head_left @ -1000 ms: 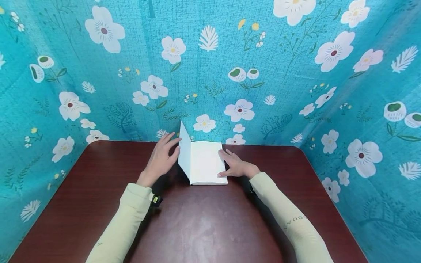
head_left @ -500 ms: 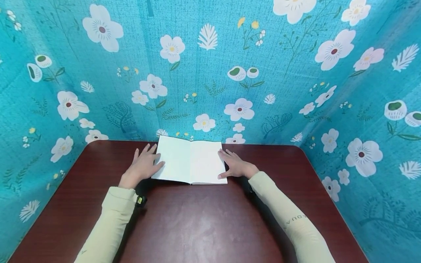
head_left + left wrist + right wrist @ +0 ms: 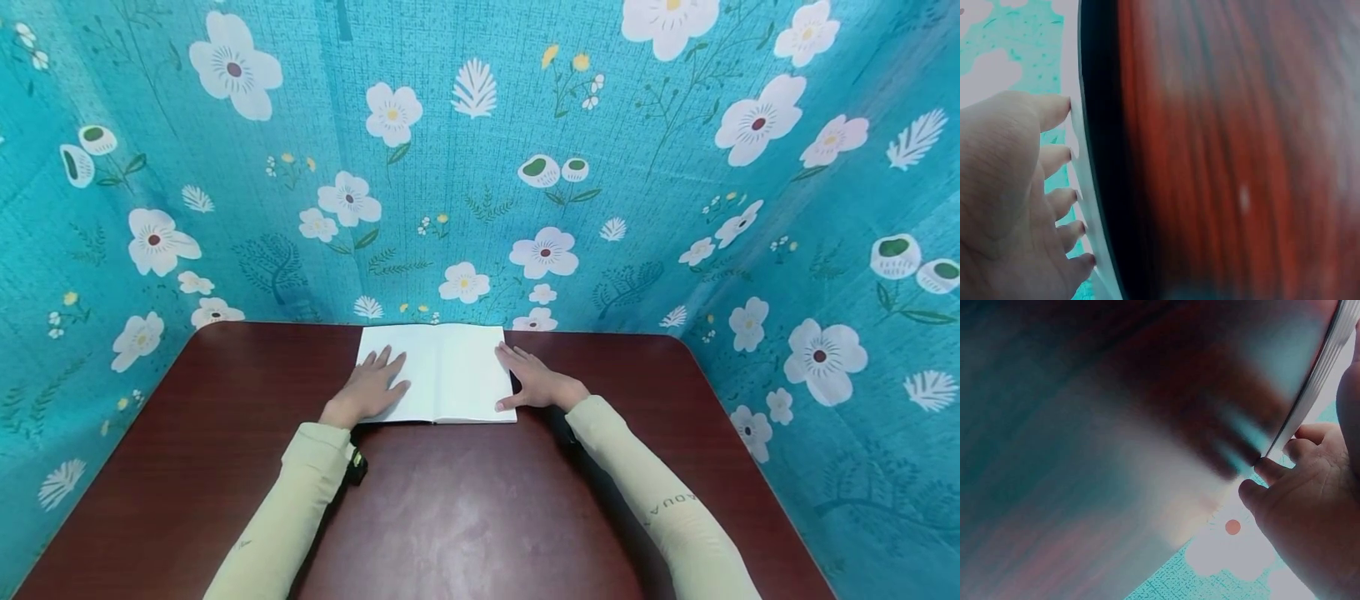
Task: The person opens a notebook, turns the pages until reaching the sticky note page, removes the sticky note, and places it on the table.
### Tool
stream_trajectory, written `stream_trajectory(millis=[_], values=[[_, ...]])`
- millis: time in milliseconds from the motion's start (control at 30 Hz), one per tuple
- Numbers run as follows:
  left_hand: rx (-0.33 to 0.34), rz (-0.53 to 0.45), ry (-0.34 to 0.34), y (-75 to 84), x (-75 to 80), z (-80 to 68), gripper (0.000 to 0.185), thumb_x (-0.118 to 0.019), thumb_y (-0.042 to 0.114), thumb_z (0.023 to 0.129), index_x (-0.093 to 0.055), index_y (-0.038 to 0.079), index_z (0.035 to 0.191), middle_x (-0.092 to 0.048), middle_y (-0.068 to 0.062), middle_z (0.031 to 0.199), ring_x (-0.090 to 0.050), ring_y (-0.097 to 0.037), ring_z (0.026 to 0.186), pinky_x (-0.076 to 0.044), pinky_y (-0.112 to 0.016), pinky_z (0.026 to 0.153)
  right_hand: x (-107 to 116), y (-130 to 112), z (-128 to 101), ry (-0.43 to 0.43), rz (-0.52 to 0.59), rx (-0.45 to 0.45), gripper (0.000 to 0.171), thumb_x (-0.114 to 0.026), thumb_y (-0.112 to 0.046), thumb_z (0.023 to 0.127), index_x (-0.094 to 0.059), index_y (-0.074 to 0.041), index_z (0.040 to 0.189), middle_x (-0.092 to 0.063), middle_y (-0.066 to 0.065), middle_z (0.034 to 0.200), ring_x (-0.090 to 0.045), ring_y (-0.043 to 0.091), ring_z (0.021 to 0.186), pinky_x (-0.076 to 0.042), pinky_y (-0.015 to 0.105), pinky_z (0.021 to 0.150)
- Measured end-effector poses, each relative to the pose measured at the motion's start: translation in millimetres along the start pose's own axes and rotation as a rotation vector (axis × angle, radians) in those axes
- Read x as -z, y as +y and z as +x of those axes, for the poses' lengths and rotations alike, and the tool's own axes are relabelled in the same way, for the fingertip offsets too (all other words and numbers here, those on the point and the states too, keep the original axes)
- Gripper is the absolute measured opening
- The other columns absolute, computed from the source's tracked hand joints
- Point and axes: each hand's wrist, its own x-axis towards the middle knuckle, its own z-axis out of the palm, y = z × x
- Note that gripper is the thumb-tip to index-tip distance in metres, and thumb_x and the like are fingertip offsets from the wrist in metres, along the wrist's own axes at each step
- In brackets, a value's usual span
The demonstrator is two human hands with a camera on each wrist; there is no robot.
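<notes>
Left hand (image 3: 372,386) slid onto the blank open book (image 3: 450,371); both hands flat, right hand (image 3: 534,383) at its edge.

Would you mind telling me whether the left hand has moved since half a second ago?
Yes. The left hand has moved right, off the table, and now lies flat on the left page of the open book.

Dark red-brown table (image 3: 465,508), teal flower-print cloth (image 3: 480,167) hanging round 3 sides.

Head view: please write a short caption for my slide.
Left hand presses flat on an open white book while right hand rests at its edge.
</notes>
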Motion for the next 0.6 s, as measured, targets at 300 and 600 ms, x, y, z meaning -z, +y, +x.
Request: stream_trajectory(millis=[300, 600], values=[[-0.004, -0.010, -0.025, 11.2, -6.7, 5.9, 0.069, -0.049, 0.046, 0.105, -0.031, 0.009, 0.160, -0.016, -0.027, 0.166, -0.010, -0.051, 0.153, -0.011, -0.072, 0.118, -1, -2, 0, 0.011, -0.015, 0.001, 0.120, -0.078, -0.058, 0.082, -0.009, -0.002, 0.163, -0.007, 0.015, 0.171, -0.007, 0.035, 0.158, -0.015, 0.053, 0.126], [0.008, -0.003, -0.053, 13.0, -7.0, 7.0, 0.070, -0.049, 0.048, 0.104, -0.029, 0.012, 0.162, -0.013, -0.025, 0.168, -0.008, -0.049, 0.154, -0.007, -0.070, 0.120, 0, -6, 0, -0.006, 0.010, -0.010, 0.118, -0.078, -0.058, 0.082, -0.010, -0.007, 0.164, -0.006, 0.011, 0.172, -0.006, 0.038, 0.157, -0.016, 0.059, 0.124]])
